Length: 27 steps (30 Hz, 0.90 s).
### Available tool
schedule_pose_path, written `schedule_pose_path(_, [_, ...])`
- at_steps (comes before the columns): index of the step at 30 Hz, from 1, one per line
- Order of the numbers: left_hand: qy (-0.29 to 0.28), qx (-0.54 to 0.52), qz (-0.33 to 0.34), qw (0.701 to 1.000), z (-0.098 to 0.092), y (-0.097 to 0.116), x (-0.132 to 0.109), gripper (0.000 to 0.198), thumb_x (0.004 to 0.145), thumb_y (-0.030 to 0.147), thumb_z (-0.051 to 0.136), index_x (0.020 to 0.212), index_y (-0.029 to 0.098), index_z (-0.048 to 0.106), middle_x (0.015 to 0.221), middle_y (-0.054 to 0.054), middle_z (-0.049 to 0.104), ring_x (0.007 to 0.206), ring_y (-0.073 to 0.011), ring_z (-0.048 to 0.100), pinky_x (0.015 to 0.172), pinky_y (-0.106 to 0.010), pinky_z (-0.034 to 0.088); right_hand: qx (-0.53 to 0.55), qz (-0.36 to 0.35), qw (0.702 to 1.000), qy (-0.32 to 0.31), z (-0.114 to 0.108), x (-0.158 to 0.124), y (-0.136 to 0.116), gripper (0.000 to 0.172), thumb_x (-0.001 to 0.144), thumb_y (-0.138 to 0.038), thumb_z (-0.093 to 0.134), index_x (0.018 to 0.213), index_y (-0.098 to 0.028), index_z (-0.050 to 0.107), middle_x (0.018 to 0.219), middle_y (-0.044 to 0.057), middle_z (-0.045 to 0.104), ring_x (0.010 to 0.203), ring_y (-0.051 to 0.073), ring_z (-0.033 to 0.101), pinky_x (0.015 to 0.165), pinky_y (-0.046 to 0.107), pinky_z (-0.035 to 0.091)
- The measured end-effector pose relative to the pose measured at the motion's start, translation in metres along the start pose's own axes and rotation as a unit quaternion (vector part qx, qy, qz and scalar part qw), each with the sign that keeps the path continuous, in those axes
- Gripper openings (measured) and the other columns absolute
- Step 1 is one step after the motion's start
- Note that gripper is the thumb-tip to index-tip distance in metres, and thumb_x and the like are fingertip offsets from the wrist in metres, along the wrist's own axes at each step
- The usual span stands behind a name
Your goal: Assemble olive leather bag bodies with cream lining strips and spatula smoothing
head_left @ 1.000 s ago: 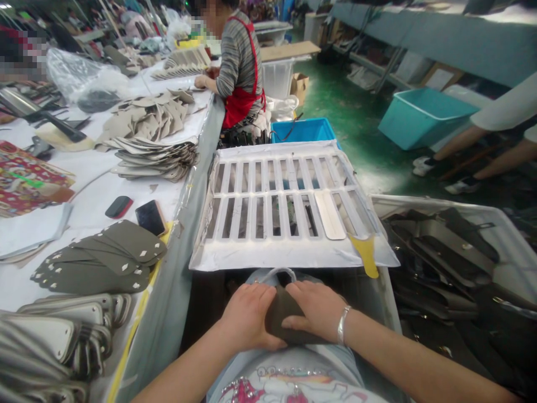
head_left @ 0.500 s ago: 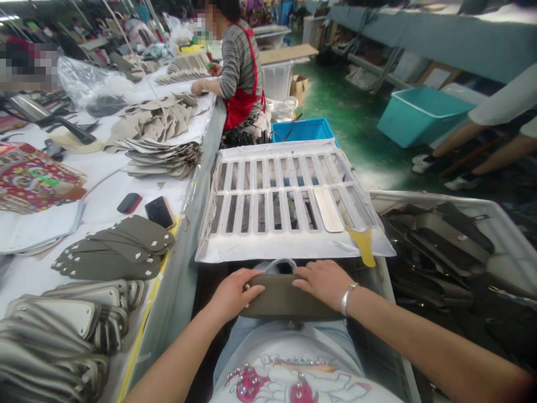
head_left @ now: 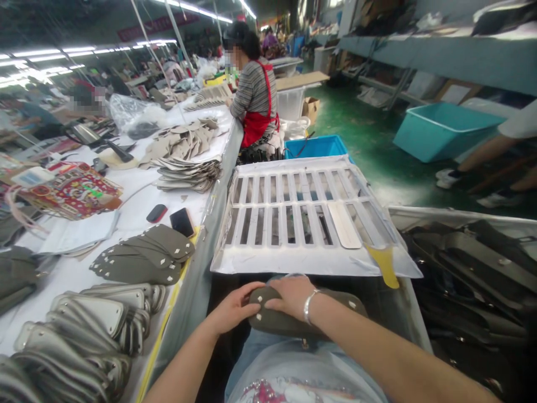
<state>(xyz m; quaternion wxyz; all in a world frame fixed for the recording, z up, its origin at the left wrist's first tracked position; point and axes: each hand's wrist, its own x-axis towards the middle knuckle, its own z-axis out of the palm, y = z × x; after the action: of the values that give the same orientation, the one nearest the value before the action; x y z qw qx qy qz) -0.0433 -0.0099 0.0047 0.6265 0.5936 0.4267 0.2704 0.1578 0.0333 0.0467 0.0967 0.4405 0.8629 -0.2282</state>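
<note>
A dark olive-grey handbag point(head_left: 277, 326) lies across the lap, its rounded panel with small light diamond-shaped metal pieces facing up. At its left end, my left hand point(head_left: 233, 309) is closed round the edge, thumb on top and fingertips hidden behind. My right hand point(head_left: 292, 295) reaches over to the same end, its thumb almost meeting the left one. It too grips the bag, with its fingers over the far edge. A small metal fitting point(head_left: 305, 342) shows on the near side of the bag.
Just beyond my hands stands a white slatted crate point(head_left: 268, 263) bearing a pale strip point(head_left: 344, 226). Left, the table holds olive panels point(head_left: 138, 257), stacked grey pieces point(head_left: 79, 319) and a phone point(head_left: 182, 222). A bin of bags point(head_left: 465, 285) is right; a co-worker point(head_left: 255, 95) sits ahead.
My right hand has shifted left along the bag, close to my left hand. The bag's upper side now shows the diamond-shaped metal pieces. The head view has tilted up and turned left.
</note>
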Motion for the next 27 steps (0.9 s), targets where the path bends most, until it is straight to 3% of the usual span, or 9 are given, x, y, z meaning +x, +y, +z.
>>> schedule_pose_path(3, [0.028,0.015,-0.001,1.000,0.000,-0.003,-0.002,0.050,0.079,0.038,0.056,0.123,0.016,0.047,0.117,-0.006,0.058,0.102,-0.0198,0.055,0.088,-0.032,0.046,-0.006,0.018,1.000,0.008,-0.002,-0.006,0.005,0.056,0.078,-0.064,0.046,0.112,-0.022,0.058,0.105,0.013,0.062,0.097,0.033,0.058,0.083,0.048,0.042])
schedule_pose_path(6, [0.058,0.038,-0.014,0.997,0.005,-0.006,0.000,0.049,0.080,0.042,0.054,0.121,0.016,0.049,0.114,-0.007,0.059,0.099,-0.0203,0.057,0.087,-0.032,0.046,0.023,0.072,0.997,0.004,-0.007,-0.046,0.048,0.069,0.071,-0.062,0.056,0.126,-0.020,0.048,0.119,0.015,0.055,0.108,0.033,0.052,0.091,0.047,0.039])
schedule_pose_path(9, [0.053,0.021,-0.026,0.998,0.009,-0.008,0.000,0.049,0.081,0.043,0.053,0.123,0.018,0.047,0.119,-0.006,0.057,0.104,-0.0212,0.055,0.090,-0.033,0.045,0.060,0.157,0.986,-0.014,-0.013,-0.093,0.091,0.085,0.065,-0.056,0.064,0.134,-0.014,0.039,0.127,0.019,0.049,0.113,0.034,0.049,0.093,0.046,0.040])
schedule_pose_path(13, [0.034,0.061,-0.037,0.997,0.011,-0.006,-0.002,0.049,0.083,0.040,0.049,0.127,0.020,0.043,0.124,-0.007,0.054,0.109,-0.0216,0.053,0.095,-0.036,0.042,0.144,0.185,0.971,-0.039,-0.015,-0.121,0.117,0.087,0.062,-0.047,0.069,0.135,-0.011,0.038,0.125,0.018,0.052,0.110,0.029,0.053,0.095,0.039,0.041])
schedule_pose_path(15, [0.047,0.165,-0.031,0.985,0.014,0.000,-0.001,0.052,0.081,0.039,0.052,0.128,0.020,0.042,0.130,-0.008,0.049,0.117,-0.0227,0.047,0.102,-0.039,0.035,0.156,0.176,0.971,-0.043,-0.015,-0.118,0.116,0.091,0.060,-0.048,0.071,0.135,-0.010,0.037,0.124,0.017,0.052,0.110,0.028,0.053,0.095,0.037,0.041])
schedule_pose_path(18, [0.077,0.361,-0.016,0.929,0.024,0.013,0.008,0.061,0.071,0.040,0.062,0.127,0.022,0.045,0.135,-0.008,0.044,0.126,-0.0264,0.037,0.109,-0.049,0.018,0.095,0.148,0.983,-0.043,-0.011,-0.098,0.095,0.100,0.051,-0.058,0.073,0.134,-0.013,0.039,0.125,0.018,0.051,0.109,0.033,0.052,0.093,0.044,0.041])
schedule_pose_path(20, [0.074,0.438,-0.015,0.896,0.033,0.023,0.018,0.062,0.068,0.042,0.064,0.125,0.023,0.047,0.133,-0.008,0.047,0.125,-0.0277,0.038,0.108,-0.054,0.011,0.044,0.101,0.993,-0.037,-0.007,-0.079,0.073,0.102,0.046,-0.065,0.071,0.130,-0.017,0.043,0.121,0.017,0.053,0.107,0.036,0.052,0.091,0.050,0.040])
schedule_pose_path(24, [0.044,0.470,-0.009,0.881,0.046,0.037,0.034,0.053,0.072,0.039,0.059,0.122,0.025,0.049,0.130,-0.008,0.051,0.122,-0.0254,0.043,0.107,-0.056,0.011,0.020,0.035,0.999,-0.031,-0.007,-0.051,0.045,0.097,0.044,-0.070,0.068,0.124,-0.020,0.048,0.115,0.014,0.057,0.102,0.035,0.054,0.089,0.053,0.039])
schedule_pose_path(27, [0.033,0.476,0.002,0.879,0.051,0.039,0.035,0.049,0.075,0.038,0.056,0.121,0.024,0.049,0.128,-0.008,0.053,0.119,-0.0246,0.046,0.107,-0.056,0.012,0.095,0.040,0.994,-0.039,-0.015,-0.063,0.068,0.086,0.051,-0.065,0.068,0.123,-0.021,0.050,0.118,0.012,0.057,0.104,0.032,0.055,0.091,0.047,0.041])
